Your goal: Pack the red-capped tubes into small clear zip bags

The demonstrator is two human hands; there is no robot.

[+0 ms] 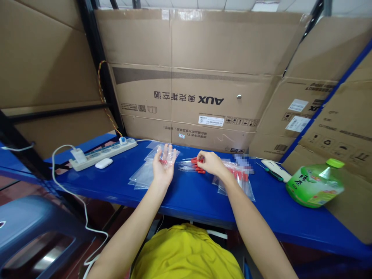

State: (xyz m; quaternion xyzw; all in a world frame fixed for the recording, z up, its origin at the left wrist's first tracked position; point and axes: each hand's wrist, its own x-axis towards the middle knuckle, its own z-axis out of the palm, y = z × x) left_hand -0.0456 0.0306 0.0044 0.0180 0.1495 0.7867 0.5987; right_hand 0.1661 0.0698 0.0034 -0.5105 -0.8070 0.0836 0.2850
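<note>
While a white power strip (103, 152) and a small white case (104, 163) lie at ten o'clock on the blue table (186, 197), the packing looks only partly done. Empty clear bags (142, 176) are stacked just left of centre. Above them the left hand (163, 166) is raised, palm up and fingers spread, holding one clear bag (168, 155) with a red-tipped piece or two seemingly inside. At twelve o'clock the right hand (210, 162) pinches narrowly at a loose bundle of red-capped tubes (192, 166) on the table, so more seem left to bag. At one o'clock lie filled bags (240, 180), judged finished. Farther right are a white tool (276, 169) and, at three o'clock, a green bottle (315, 185) on its side.
</note>
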